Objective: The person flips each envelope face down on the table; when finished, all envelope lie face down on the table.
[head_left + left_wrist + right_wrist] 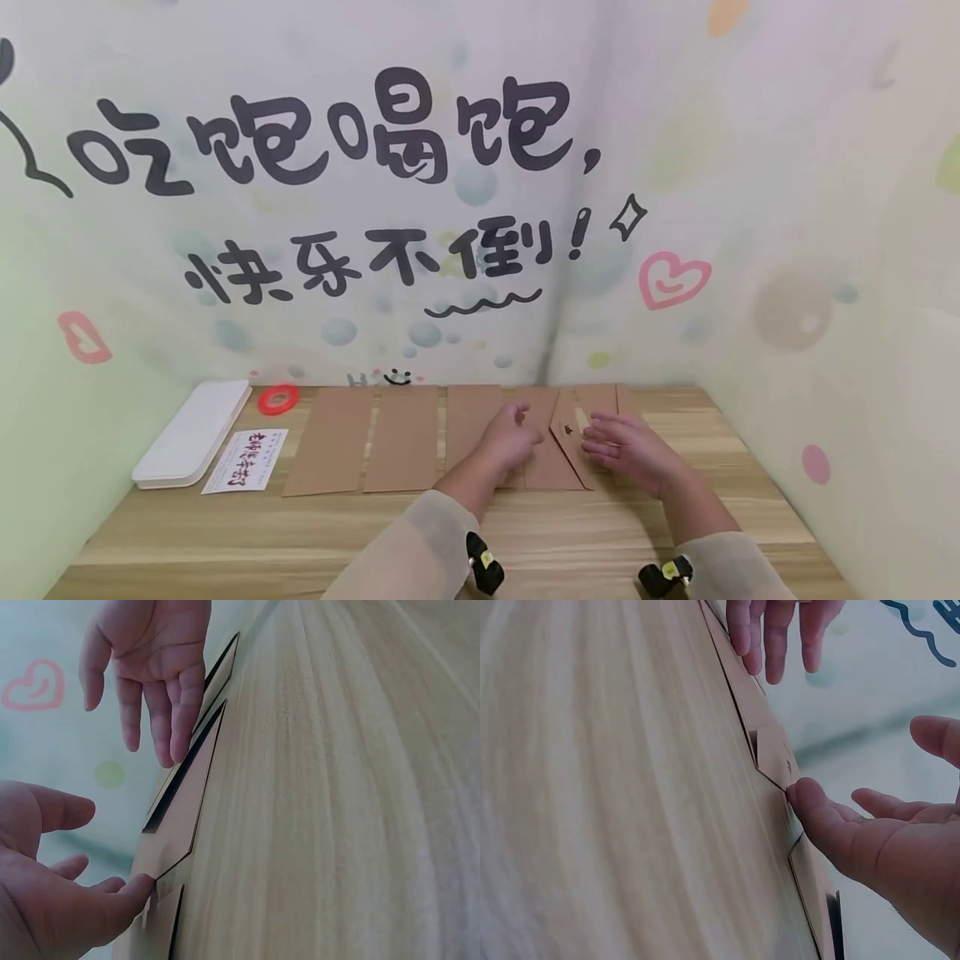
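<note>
Brown envelope [553, 468], flap [573, 450] unfolded, lies well right of the red tape roll [266, 403], past three more envelopes [402, 437]. Also right of that roll, the left hand [507, 442] and, farther out, the right hand [633, 452] have loosely extended fingers, gripping nothing; contact is unclear.

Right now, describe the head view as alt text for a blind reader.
A person's left hand and right hand reach over the right part of a row of brown paper envelopes on a wooden table. To the left lie a white case, a printed card and a red tape ring; behind, a wall bears black Chinese lettering.
</note>
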Available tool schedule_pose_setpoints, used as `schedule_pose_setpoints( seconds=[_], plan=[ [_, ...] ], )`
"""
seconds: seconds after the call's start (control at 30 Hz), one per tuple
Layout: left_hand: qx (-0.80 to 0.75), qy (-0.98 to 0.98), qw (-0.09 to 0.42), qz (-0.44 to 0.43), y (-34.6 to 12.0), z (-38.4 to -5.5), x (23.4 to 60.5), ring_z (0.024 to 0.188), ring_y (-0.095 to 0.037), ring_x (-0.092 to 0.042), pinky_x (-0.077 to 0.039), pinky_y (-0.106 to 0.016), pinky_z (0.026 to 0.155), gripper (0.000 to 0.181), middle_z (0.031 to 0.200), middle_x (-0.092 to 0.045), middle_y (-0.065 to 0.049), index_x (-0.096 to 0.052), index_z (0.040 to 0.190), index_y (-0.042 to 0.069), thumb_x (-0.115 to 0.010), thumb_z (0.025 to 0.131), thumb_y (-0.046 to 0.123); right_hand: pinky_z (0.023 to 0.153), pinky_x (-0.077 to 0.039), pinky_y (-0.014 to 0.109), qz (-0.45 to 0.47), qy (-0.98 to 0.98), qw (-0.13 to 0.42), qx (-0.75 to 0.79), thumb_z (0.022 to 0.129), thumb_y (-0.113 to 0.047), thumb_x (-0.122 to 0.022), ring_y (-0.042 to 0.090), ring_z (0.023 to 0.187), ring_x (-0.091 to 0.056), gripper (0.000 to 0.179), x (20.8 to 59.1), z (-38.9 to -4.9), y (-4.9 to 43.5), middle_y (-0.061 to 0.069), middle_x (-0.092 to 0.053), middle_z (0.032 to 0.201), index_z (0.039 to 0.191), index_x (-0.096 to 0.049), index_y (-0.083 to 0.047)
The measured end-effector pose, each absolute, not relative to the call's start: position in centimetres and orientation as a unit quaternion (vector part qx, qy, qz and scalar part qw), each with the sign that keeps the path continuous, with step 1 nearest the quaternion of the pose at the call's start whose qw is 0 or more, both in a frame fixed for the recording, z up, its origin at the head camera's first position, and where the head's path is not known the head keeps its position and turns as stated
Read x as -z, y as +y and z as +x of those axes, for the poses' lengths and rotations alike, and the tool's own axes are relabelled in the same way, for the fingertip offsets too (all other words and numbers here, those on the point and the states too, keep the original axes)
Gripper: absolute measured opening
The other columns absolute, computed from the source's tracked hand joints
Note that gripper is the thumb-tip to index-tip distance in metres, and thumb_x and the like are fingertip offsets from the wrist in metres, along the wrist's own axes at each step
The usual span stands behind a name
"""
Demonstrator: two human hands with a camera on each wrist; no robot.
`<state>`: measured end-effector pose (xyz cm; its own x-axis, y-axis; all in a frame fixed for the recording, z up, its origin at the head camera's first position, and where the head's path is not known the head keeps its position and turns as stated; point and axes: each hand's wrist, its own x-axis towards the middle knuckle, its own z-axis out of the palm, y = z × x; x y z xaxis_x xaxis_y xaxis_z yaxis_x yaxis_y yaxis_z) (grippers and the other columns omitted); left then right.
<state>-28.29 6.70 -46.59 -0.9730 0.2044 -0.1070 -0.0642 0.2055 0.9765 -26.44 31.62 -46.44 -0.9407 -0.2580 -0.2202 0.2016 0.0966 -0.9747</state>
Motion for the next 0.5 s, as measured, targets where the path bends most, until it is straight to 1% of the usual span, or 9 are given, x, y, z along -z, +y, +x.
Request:
schedule_pose_setpoints(
  seconds=[0.13,0.23,0.33,0.4,0.5],
  plan=[
    [-0.626,0.77,0.114,0.053,6.7,-28.2,46.5,0.154,-0.044,-0.044,-0.039,-0.057,0.127,0.067,0.163,-0.049,-0.024,-0.05,0.155,0.005,-0.071,0.091,0.005,0.116,-0.053,0.034,-0.005,0.723,0.159,0.672,0.115,-0.029,-0.047,0.041,0.149,-0.053,0.069,46.4,-26.5,31.4,0.038,-0.034,0.167,0.165,-0.02,0.009],
    [-0.633,0.763,0.117,0.052,6.6,-28.1,46.5,0.155,-0.044,-0.043,-0.039,-0.057,0.127,0.068,0.164,-0.048,-0.023,-0.051,0.155,0.005,-0.072,0.091,0.005,0.111,-0.055,0.028,0.004,0.713,0.151,0.684,0.114,-0.023,-0.048,0.034,0.143,-0.059,0.065,46.4,-26.6,31.3,0.037,-0.035,0.166,0.164,-0.023,0.01],
    [-0.641,0.757,0.117,0.05,6.5,-28.0,46.6,0.155,-0.044,-0.042,-0.041,-0.057,0.125,0.067,0.165,-0.048,-0.022,-0.051,0.155,0.006,-0.074,0.092,0.008,0.107,-0.057,0.026,0.007,0.697,0.147,0.702,0.113,-0.019,-0.052,0.023,0.134,-0.065,0.065,46.2,-26.5,31.2,0.036,-0.04,0.163,0.163,-0.024,0.011],
    [-0.646,0.753,0.116,0.05,6.5,-28.0,46.6,0.154,-0.044,-0.043,-0.043,-0.057,0.124,0.067,0.164,-0.049,-0.021,-0.051,0.155,0.006,-0.076,0.093,0.011,0.108,-0.056,0.026,0.005,0.69,0.145,0.71,0.112,-0.018,-0.054,0.016,0.129,-0.065,0.067,45.9,-26.4,31.0,0.033,-0.045,0.162,0.163,-0.024,0.012],
    [-0.65,0.749,0.117,0.05,6.6,-28.0,46.3,0.152,-0.044,-0.046,-0.046,-0.057,0.121,0.068,0.163,-0.05,-0.02,-0.052,0.155,0.007,-0.079,0.094,0.017,0.11,-0.055,0.026,-0.006,0.689,0.135,0.712,0.111,-0.018,-0.057,0.012,0.127,-0.065,0.067,45.3,-26.1,30.7,0.027,-0.047,0.162,0.163,-0.027,0.011]
  ],
)
